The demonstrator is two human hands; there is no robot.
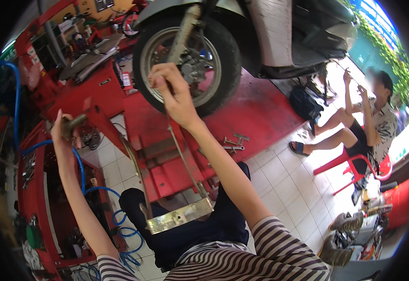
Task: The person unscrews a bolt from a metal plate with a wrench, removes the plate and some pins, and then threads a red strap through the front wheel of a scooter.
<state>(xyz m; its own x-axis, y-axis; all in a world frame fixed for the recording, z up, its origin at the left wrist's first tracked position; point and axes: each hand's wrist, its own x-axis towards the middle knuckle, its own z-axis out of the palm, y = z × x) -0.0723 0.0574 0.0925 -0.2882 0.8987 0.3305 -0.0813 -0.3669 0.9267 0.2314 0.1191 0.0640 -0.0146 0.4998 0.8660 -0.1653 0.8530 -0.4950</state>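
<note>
My left hand (66, 131) is raised at the left, fingers curled around a dull brownish metal cylinder (76, 122), whose kind I cannot make out. My right hand (172, 91) is up in front of the scooter's front wheel (188, 65), its fingers bent together in a pinch. Whatever is between those fingers, if anything, is too small to name. Behind the hand are the wheel's hub and the worn fork leg (185, 35). Below it, a metal frame with thin side bars ends in a scuffed plate (181, 216) above my lap.
The scooter stands on a red lift platform (256, 117) with several wrenches (236, 141) on it. A coiled blue hose (125, 229) hangs beside a red tool cart (36, 187). At right, a person (368, 112) sits on a red chair (349, 164), near a dark bag (304, 102).
</note>
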